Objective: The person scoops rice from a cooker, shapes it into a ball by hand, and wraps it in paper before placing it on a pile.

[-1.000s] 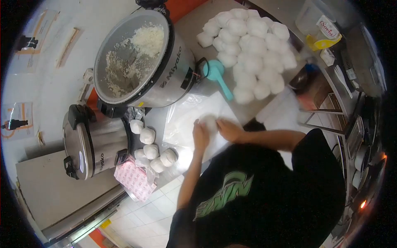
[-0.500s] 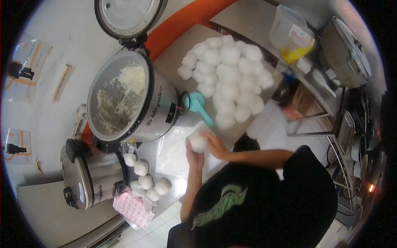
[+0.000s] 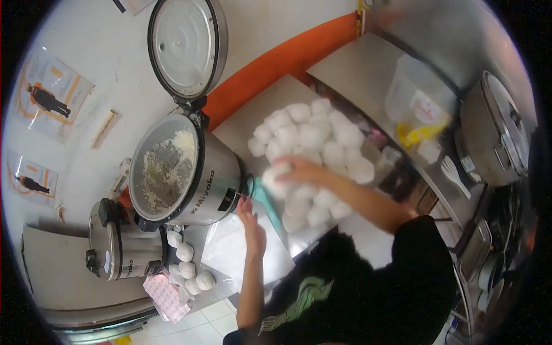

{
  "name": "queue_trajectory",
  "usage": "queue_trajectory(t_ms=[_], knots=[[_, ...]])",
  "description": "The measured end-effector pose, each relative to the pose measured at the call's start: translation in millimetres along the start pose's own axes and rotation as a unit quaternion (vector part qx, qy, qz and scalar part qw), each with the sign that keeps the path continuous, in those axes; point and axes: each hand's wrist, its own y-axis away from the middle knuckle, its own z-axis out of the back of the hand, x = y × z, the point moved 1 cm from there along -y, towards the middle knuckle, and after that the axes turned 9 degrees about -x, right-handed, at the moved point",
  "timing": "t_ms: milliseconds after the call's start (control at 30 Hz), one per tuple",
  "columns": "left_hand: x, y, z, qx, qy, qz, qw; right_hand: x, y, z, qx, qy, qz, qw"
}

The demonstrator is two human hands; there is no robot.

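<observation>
My right hand point(image 3: 299, 171) is closed around a white plastic-wrapped rice ball point(image 3: 274, 179), at the near-left edge of a big pile of similar wrapped rice balls point(image 3: 333, 152). My left hand point(image 3: 251, 227) holds nothing; its fingers are stretched out beside the open rice cooker point(image 3: 221, 178). Below that hand lies a stack of clear plastic sheets point(image 3: 230, 250). Between the cooker and the pile rests a turquoise scoop point(image 3: 267, 204), partly hidden. Cooked rice point(image 3: 181, 146) clings to the inside of the cooker's pot.
A second, closed rice cooker point(image 3: 135, 247) stands at the left. Several wrapped balls point(image 3: 187, 270) lie near it, beside a pink patterned packet point(image 3: 167, 296). At the right are a clear plastic container point(image 3: 417, 86), a white fork point(image 3: 455, 175) and a large metal pot point(image 3: 489, 132).
My right hand has carried the rice ball from over the plastic sheets up to the pile. My left hand has let go of the ball and opened. The camera view has shifted.
</observation>
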Motion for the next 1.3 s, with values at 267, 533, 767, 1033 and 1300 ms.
queue_trajectory(t_ms=[267, 533, 767, 1033, 1300], knots=[[53.3, 52.3, 55.8, -0.124, -0.107, 0.093, 0.982, 23.9, -159.7, 171.7, -0.199, 0.302, 0.0, 0.932], [110.1, 78.6, 159.7, -0.211, -0.196, 0.079, 0.954, -17.8, -202.1, 180.9, -0.226, 0.539, -0.034, 0.811], [87.7, 66.0, 191.3, 0.013, -0.589, -0.134, 0.797, -33.4, -65.8, -34.2, -0.195, 0.506, 0.263, 0.798], [100.1, 12.0, 244.7, -0.037, -0.639, -0.096, 0.762, -160.1, -39.0, -135.4, -0.049, 0.535, 0.026, 0.843], [17.4, -35.1, 313.1, -0.248, -0.354, -0.185, 0.883, 157.8, -15.4, -131.1, 0.152, 0.442, 0.055, 0.882]])
